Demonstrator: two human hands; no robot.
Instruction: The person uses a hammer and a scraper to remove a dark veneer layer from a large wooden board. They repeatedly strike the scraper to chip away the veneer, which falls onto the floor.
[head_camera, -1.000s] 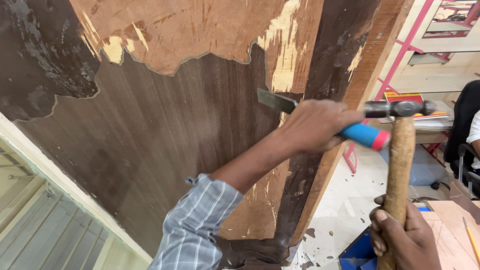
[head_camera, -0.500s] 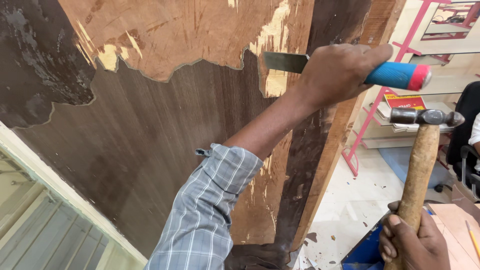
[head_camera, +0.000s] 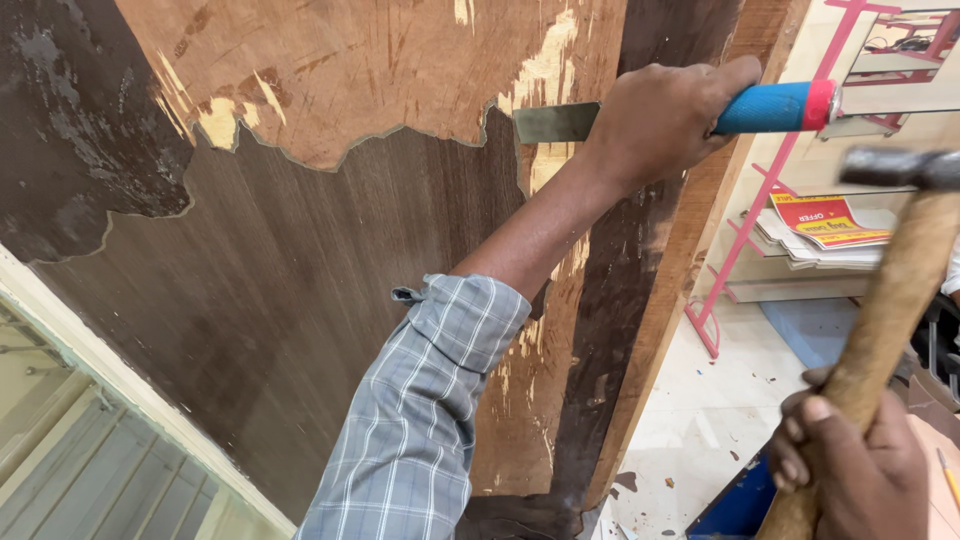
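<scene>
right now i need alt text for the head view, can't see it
A left hand presses a blue-handled chisel against dark veneer partly stripped off a wooden board, while the right hand holds a wooden-handled hammer raised beside it.

There is a stack of papers (head_camera: 820, 235) on the low shelf of a pink rack (head_camera: 745, 250), over on the right side by the floor. The top sheet is a flat rectangle, red and yellow, with some white on it. It lies a bit tilted. Under it are more sheets, white and grey at the edges. Higher up in the top right corner hangs a picture sign (head_camera: 915, 40) in a pink frame. It is too small and cut off to tell its colours well.
</scene>
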